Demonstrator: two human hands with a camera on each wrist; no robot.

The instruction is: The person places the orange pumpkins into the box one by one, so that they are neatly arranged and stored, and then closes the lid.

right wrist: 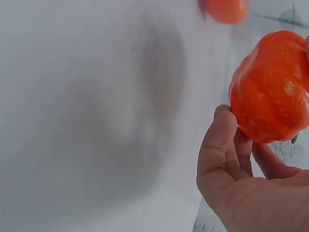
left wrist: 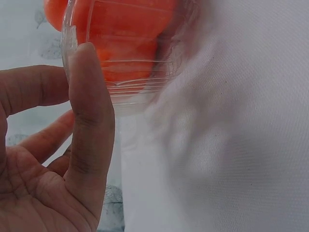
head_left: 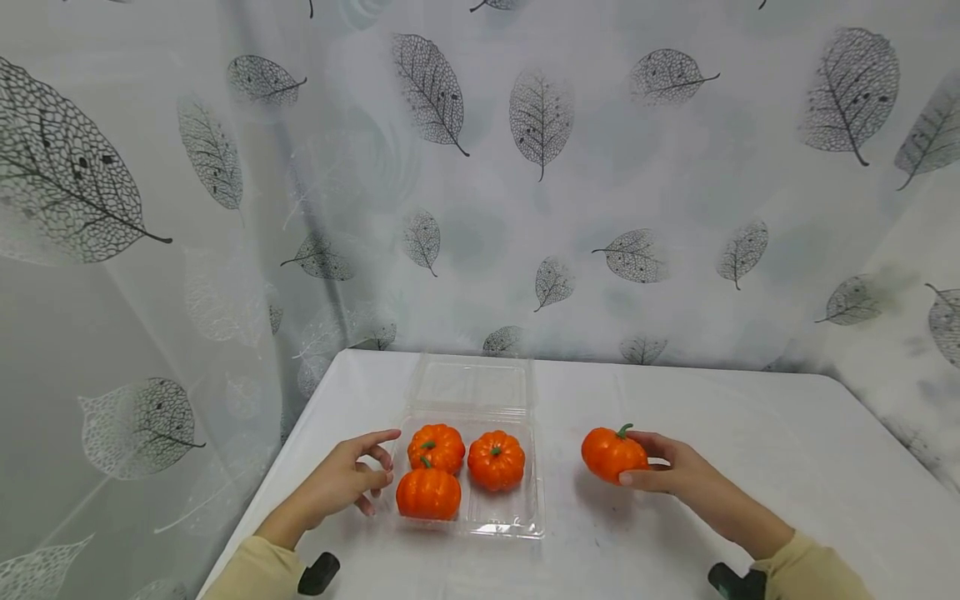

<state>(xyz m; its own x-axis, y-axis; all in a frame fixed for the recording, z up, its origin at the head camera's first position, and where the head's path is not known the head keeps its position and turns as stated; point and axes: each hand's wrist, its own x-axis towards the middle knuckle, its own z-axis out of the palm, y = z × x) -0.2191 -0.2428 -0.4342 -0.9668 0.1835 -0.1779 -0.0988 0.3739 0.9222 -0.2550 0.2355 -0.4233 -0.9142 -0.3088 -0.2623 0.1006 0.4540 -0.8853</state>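
Three small orange pumpkins [head_left: 496, 460] sit in a clear plastic container [head_left: 504, 510], two in its left half and one in its right. At the container's left edge is the left hand [head_left: 341, 481]; in the left wrist view the thumb and a finger of that hand [left wrist: 72, 140] touch or grip the clear wall [left wrist: 135, 72]. The right hand [head_left: 678, 477] holds a fourth pumpkin [head_left: 613, 454] above the table, right of the container. In the right wrist view the right hand [right wrist: 256, 174] has its fingertips on this pumpkin [right wrist: 270, 87].
The container's clear lid [head_left: 472, 385] lies folded back behind it on the white table [head_left: 720, 417]. A pale curtain [head_left: 480, 192] with leaf prints hangs behind the table and along its left side.
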